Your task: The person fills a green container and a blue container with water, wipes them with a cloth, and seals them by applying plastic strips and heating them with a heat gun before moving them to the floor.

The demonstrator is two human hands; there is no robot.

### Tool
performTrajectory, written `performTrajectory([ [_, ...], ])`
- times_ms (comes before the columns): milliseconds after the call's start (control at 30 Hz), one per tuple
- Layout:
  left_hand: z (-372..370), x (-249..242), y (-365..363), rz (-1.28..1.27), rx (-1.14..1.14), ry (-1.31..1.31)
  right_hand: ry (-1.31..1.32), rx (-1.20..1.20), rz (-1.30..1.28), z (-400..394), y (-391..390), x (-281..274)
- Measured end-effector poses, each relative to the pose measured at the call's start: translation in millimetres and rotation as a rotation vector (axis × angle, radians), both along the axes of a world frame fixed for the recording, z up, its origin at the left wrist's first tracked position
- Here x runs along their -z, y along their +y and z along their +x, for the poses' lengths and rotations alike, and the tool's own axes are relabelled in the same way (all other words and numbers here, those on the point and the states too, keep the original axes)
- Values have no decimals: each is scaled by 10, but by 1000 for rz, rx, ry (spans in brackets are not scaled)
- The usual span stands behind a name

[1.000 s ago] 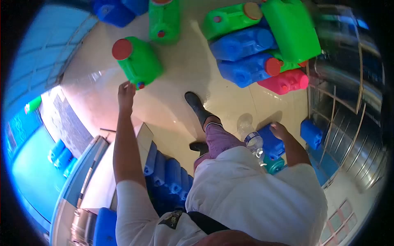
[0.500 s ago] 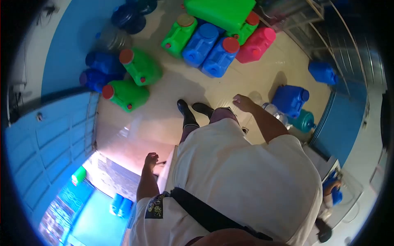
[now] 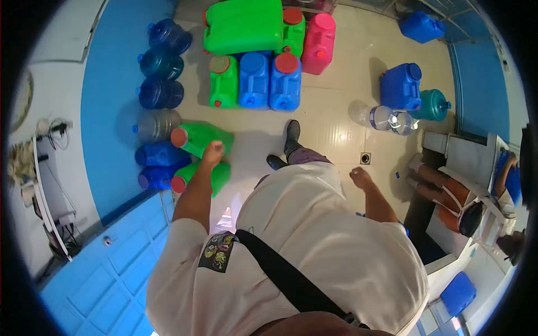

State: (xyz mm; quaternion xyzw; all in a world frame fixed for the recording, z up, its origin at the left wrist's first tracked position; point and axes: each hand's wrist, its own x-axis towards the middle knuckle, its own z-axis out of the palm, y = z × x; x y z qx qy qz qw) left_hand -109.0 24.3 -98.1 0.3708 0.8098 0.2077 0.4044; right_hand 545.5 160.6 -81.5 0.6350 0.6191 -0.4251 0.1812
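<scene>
My left hand (image 3: 213, 154) is out in front at the left, fingers curled in with no object visible in them. In this view it overlaps a green jerrycan with a red cap (image 3: 202, 138). A second green jerrycan (image 3: 216, 180) lies just below, partly behind my forearm. On the right, my right hand (image 3: 360, 178) hangs loosely closed beside my white shirt, over the tiled floor, and nothing shows in it. Between the hands my black boots (image 3: 292, 134) are in mid-stride on the floor.
Ahead stand blue jerrycans (image 3: 254, 81), a pink one (image 3: 319, 45) and a large green one on top (image 3: 244, 26). Round water bottles (image 3: 161, 93) line the left wall. Clear bottles (image 3: 382, 119) and a blue jerrycan (image 3: 401, 87) are at right. A seated person (image 3: 457, 204) is at far right.
My view has turned, bringing the seated person into fuller view. My left hand has swung forward and my right hand back. My feet have stepped.
</scene>
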Motion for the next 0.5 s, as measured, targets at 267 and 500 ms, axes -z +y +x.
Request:
performTrajectory([
  [267, 492, -343, 2207, 32, 252, -116, 10, 235, -193, -53, -536, 473],
  [500, 1030, 547, 3288, -238, 225, -265, 329, 847, -64, -268, -840, 459],
])
